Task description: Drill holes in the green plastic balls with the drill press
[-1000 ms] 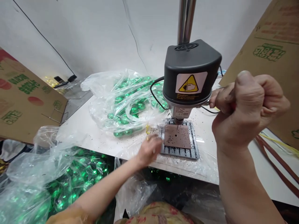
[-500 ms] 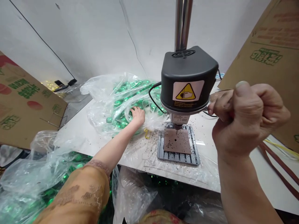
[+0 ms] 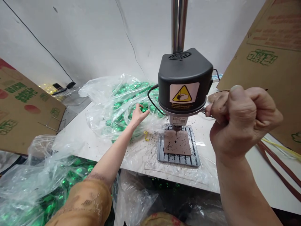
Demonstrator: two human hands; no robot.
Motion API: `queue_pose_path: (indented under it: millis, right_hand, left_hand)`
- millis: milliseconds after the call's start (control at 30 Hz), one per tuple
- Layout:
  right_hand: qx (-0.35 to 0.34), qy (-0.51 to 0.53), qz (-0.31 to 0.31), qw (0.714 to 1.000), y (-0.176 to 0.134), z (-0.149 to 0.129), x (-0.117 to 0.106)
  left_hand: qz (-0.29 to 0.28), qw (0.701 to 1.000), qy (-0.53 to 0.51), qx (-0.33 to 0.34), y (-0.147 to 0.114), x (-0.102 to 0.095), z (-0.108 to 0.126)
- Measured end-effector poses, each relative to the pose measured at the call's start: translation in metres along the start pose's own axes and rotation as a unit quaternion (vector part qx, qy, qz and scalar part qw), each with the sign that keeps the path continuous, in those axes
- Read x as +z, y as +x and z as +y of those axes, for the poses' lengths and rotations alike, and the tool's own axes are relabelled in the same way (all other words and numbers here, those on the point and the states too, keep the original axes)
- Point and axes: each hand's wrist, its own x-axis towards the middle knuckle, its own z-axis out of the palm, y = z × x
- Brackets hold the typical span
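My left hand (image 3: 139,114) reaches into an open clear plastic bag (image 3: 96,91) of shiny green bead-like pieces (image 3: 123,97). Its thumb and fingers are apart among the pieces, and I see none held. My right hand (image 3: 242,117) is closed in a fist around the feed handle (image 3: 205,110) of a small drill press; the grip itself is mostly hidden. The black motor head (image 3: 185,72) carries a yellow warning label. Below it, a thin drill bit (image 3: 176,133) points down over a brown board (image 3: 169,149) with a dark hole, lying on the slotted metal base (image 3: 196,161).
Dark shavings are scattered over the white table (image 3: 75,135) around the base. Cardboard boxes stand at left (image 3: 35,119) and right (image 3: 263,72). Another bag of green pieces (image 3: 56,188) lies low at the left. A brown strap (image 3: 279,163) lies at the right.
My left hand has shifted slightly up within the green pieces, and its thumb and fingers have spread. My right hand stays on the handle. The whole view has shifted a little.
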Motion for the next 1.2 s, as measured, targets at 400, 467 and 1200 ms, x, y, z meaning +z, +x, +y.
queue_pose_path:
  millis: [400,467,1200]
  right_hand:
    - [-0.017,0.027,-0.015,0.999,-0.001,0.001,0.002]
    - [-0.014,0.027,-0.019,0.999,-0.001,0.001,0.001]
    - [-0.016,-0.019,-0.050,0.998,-0.002,0.004,-0.001]
  left_hand:
    - [-0.108,0.805,-0.582,-0.043,-0.145,0.027,0.021]
    - [-0.113,0.822,-0.557,-0.034,-0.149,0.047,0.018]
    - [-0.155,0.887,-0.424,0.096,-0.147,0.084,0.015]
